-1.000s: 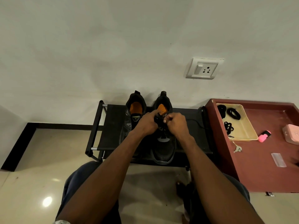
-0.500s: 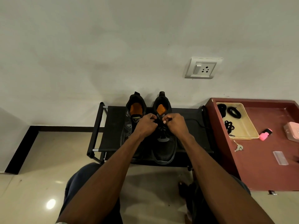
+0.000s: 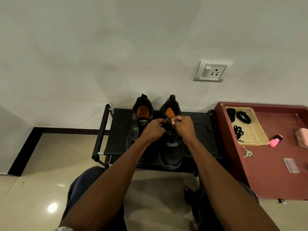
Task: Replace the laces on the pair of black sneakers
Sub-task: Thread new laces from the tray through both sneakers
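Two black sneakers with orange insoles stand side by side on a low black rack (image 3: 116, 130) against the wall. The left sneaker (image 3: 136, 124) has no lace in its eyelets. My left hand (image 3: 154, 130) and my right hand (image 3: 184, 126) meet over the tongue of the right sneaker (image 3: 172, 152), each with fingers curled and pinching a part of its black lace (image 3: 168, 129). One end of that lace (image 3: 202, 125) trails off to the right across the rack. My hands hide the upper eyelets.
A dark red table (image 3: 273, 172) stands to the right with a beige tray (image 3: 257, 130) holding coiled black laces (image 3: 243, 117). Keys (image 3: 247, 153), a pink object (image 3: 275, 140) and a pink box (image 3: 302, 138) lie on it. A wall socket (image 3: 212, 70) is above.
Both hands stayed on the right sneaker's lace near the tongue and drew slightly apart and up; the view shifted a little.
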`<state>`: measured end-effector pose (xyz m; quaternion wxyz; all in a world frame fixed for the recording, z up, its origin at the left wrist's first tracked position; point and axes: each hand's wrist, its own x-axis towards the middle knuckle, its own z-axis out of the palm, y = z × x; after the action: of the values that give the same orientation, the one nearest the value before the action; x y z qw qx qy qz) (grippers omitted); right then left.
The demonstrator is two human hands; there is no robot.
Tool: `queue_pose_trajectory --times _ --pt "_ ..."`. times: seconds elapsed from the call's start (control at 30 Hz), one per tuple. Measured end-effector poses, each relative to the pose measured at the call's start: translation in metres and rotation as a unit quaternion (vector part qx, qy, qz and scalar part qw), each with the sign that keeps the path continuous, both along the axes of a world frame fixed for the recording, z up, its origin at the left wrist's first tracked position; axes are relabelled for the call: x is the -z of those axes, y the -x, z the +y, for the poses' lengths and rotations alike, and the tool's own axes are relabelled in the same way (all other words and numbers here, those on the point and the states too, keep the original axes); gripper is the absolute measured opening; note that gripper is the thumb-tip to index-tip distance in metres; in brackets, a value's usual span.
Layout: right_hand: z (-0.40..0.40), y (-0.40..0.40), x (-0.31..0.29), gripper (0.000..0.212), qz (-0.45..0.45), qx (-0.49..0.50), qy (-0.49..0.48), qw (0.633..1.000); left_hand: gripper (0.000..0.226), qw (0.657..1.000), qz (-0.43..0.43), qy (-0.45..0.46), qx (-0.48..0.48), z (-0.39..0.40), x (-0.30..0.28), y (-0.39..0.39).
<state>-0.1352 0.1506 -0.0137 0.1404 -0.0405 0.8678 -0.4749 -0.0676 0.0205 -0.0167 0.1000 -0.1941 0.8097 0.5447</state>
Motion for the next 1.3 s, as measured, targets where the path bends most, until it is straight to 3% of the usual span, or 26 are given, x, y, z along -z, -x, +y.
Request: queue_pose_trajectory --times 0.23,0.43,0.6,0.87,1.0,1.1,1.3 --pt "-0.005 0.002 0.003 0.014 0.018 -0.013 -0.166 0.986 0.054 1.000 0.005 0.023 0.015 -0.001 0.000 0.000" --pt "0.005 0.000 0.007 0.018 -0.015 -0.018 -0.054 0.998 0.049 0.999 0.006 0.029 0.031 -0.001 0.000 -0.002" --pt "0.003 -0.001 0.010 0.021 0.011 -0.061 -0.094 0.994 0.048 0.999 0.000 0.027 0.039 0.001 -0.001 -0.004" --pt "0.014 0.002 0.008 0.032 0.011 -0.112 -0.070 0.991 0.046 0.999 0.019 0.024 0.034 0.005 -0.004 -0.007" --pt "0.019 0.003 0.002 0.016 0.067 -0.149 -0.107 0.981 0.051 0.998 0.025 0.038 0.035 0.004 -0.006 -0.008" --pt "0.021 0.007 -0.001 0.017 0.097 -0.181 -0.132 0.970 0.056 0.998 0.025 0.039 0.039 0.002 -0.006 -0.010" --pt "0.017 0.010 0.004 0.019 0.061 -0.156 -0.081 0.983 0.055 0.998 0.026 0.042 0.025 0.002 -0.005 -0.009"
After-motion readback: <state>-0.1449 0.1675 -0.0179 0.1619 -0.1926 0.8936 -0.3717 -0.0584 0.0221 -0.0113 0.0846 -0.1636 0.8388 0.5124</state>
